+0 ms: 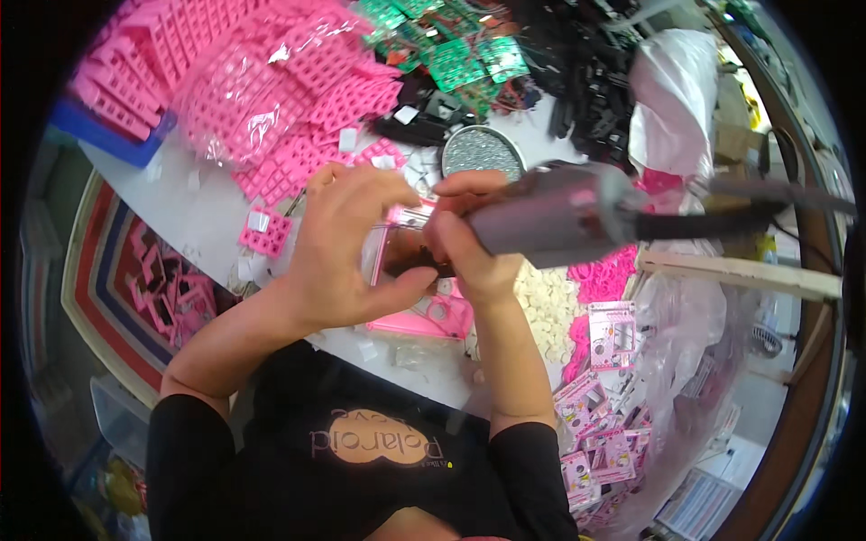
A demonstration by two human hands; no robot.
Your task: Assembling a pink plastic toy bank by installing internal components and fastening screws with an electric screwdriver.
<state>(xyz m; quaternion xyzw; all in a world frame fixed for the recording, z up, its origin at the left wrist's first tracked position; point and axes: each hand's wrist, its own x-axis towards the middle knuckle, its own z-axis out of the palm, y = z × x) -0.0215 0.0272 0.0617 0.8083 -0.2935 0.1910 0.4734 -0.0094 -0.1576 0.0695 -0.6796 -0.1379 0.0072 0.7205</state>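
Watching from far through the head camera, I see two bare hands working close together above the white bench (pixel 185 194). My right grip (pixel 478 243) is closed around a grey, round-bodied tool (pixel 555 216), which lies almost level, with its dark cable running to the right. My left grip (pixel 347 239) is curved and wide, with the thumb and the fingers well apart, around the left side of a pink case (pixel 433 320). Whether it presses on this case, I cannot tell. The case is on the bench in front of the body, between the two hands and partly hidden by them. Something dark is inside, but the fingers cover too much to name it.

Beyond the hands is a round dish (pixel 483 127) with small silvery pieces. Behind it are green circuit boards (pixel 456 63), and to their right a heap of black parts (pixel 586 108). At upper left, pink grid pieces (pixel 289 90) lie in and around a transparent bag. Near the right forearm there are cream-coloured pieces (pixel 546 302), then bright pink pieces (pixel 604 275), and below these, printed cards (pixel 613 334) in pink and white.
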